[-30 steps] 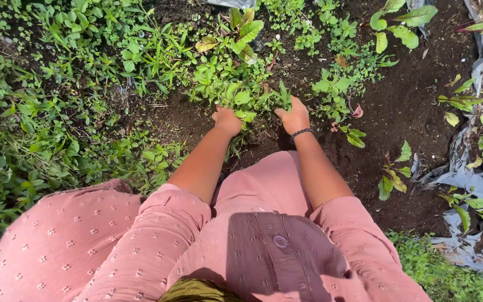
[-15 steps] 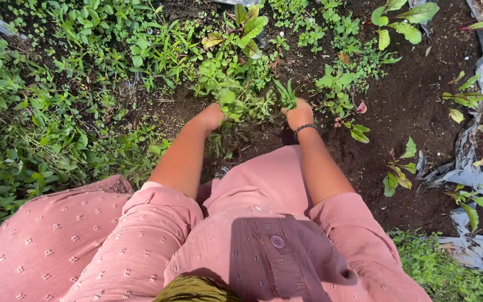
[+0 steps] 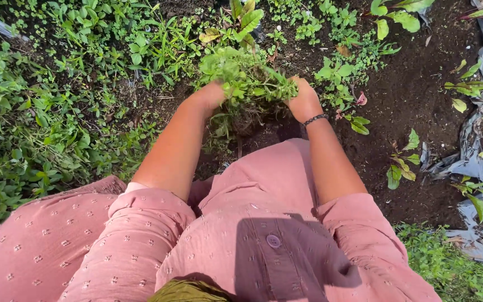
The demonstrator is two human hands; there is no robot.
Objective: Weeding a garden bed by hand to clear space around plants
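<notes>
Left hand (image 3: 211, 95) and right hand (image 3: 304, 100), fingers closed from either side, grip a leafy green clump of weeds (image 3: 247, 84) with dangling roots, held above dark bare soil (image 3: 415, 95).

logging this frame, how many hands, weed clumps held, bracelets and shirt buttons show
hands: 2, left hand and right hand
weed clump held between both: 1
dark bead bracelet: 1
shirt button: 1
total: 5

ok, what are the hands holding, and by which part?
Both hands, left hand and right hand, clasp a clump of weeds from its two sides.
</notes>
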